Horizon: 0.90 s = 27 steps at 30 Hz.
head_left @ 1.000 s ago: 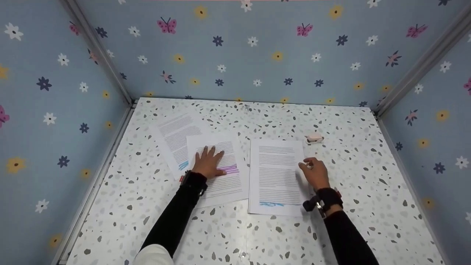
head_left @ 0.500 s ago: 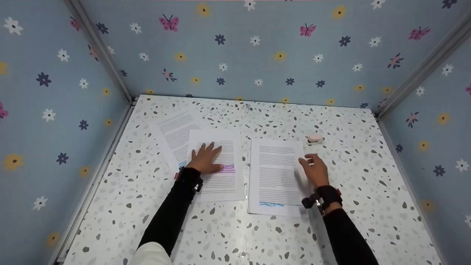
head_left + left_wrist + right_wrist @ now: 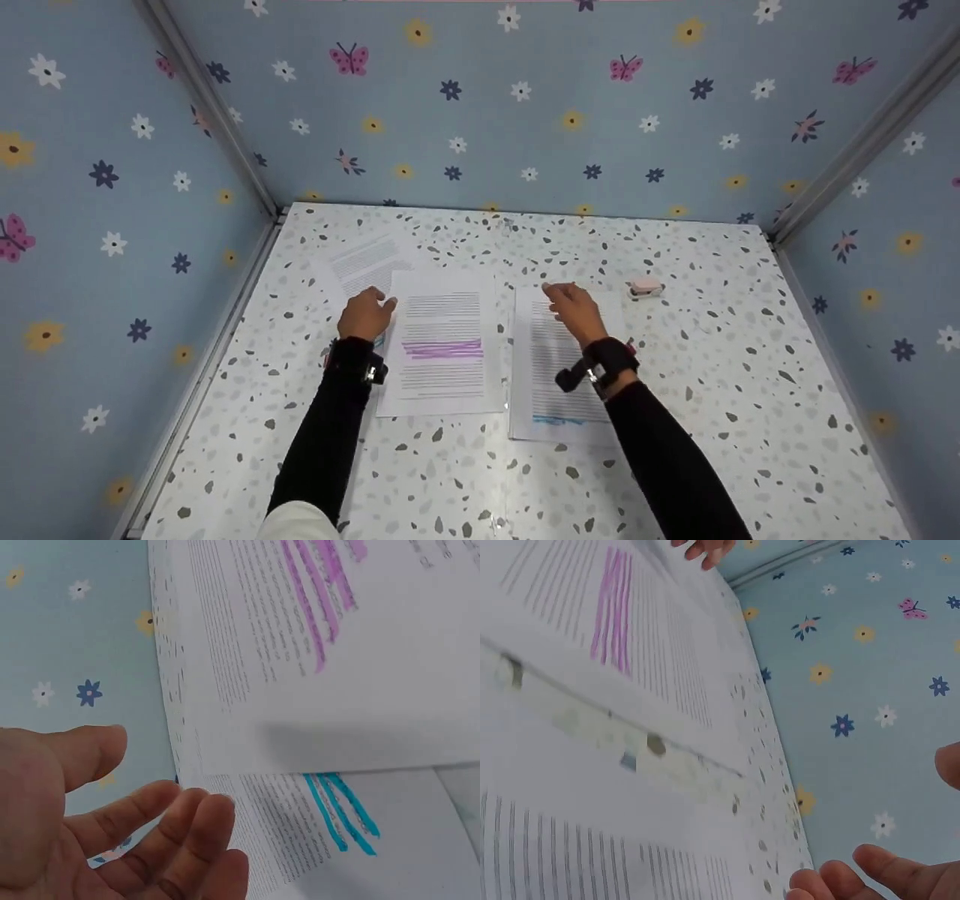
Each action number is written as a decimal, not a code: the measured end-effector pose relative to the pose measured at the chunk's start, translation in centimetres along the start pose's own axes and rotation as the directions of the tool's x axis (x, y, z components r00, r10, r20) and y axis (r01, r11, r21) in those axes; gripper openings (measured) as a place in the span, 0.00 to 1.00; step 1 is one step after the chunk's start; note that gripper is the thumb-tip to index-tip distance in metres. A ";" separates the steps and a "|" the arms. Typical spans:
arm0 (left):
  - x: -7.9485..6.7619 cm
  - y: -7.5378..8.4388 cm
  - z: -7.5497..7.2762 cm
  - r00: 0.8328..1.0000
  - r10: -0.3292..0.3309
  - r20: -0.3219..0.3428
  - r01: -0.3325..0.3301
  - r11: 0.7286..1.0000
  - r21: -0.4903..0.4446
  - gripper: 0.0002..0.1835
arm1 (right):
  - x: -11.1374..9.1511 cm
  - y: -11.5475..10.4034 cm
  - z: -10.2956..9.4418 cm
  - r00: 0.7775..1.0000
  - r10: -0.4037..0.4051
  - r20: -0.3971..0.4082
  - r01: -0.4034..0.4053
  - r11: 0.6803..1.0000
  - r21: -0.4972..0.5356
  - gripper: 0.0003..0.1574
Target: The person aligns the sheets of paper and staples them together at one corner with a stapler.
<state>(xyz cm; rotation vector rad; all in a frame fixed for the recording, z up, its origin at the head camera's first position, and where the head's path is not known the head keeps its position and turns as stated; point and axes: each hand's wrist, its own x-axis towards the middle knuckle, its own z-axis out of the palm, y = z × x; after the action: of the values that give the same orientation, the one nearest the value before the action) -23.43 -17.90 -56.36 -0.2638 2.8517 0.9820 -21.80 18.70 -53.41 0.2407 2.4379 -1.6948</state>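
A printed sheet with purple highlighter strokes [image 3: 442, 382] lies left of centre, overlapping another sheet with blue strokes [image 3: 371, 259] that is turned at an angle under it. My left hand [image 3: 365, 315] hovers at the purple-marked sheet's left edge, thumb apart from loosely bent fingers, holding nothing. To the right, a stack of printed sheets [image 3: 551, 429] with a blue stroke near its bottom lies straight. Over this stack's upper part is my right hand [image 3: 576, 309], fingers relaxed, with nothing between thumb and fingers in the right wrist view.
A small pale pink stapler [image 3: 646, 288] sits on the speckled white table [image 3: 720, 360], beyond the stack's upper right. Blue flowered walls [image 3: 517, 112] enclose the table at the back and both sides. A narrow strip of table separates the purple-marked sheet from the stack.
The purple-marked sheet was turned straighter under my left hand, which has since lifted off and moved left to its edge. My right hand has moved left and up over the stack.
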 end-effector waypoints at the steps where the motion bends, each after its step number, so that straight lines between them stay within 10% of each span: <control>1: -0.1 -0.3 -0.1 1.000 -0.018 0.008 0.018 1.000 0.012 0.25 | 0.2 -0.2 0.8 0.999 0.020 0.025 -0.021 0.998 0.059 0.38; 18: 0.1 -1.6 0.5 0.975 -0.184 0.126 0.180 0.983 0.040 0.28 | 1.2 0.5 7.5 0.955 0.260 0.145 -0.291 0.919 0.266 0.32; 27: 0.2 -1.2 0.4 0.983 -0.109 0.146 0.109 0.994 0.010 0.23 | 1.1 0.2 8.3 0.956 0.273 0.111 -0.290 0.937 0.195 0.30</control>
<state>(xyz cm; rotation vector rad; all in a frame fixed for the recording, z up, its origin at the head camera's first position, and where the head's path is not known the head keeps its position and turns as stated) -23.32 -18.61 -57.42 -0.3302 2.6752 0.9372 -22.44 11.04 -56.69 0.5099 2.0490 -1.7877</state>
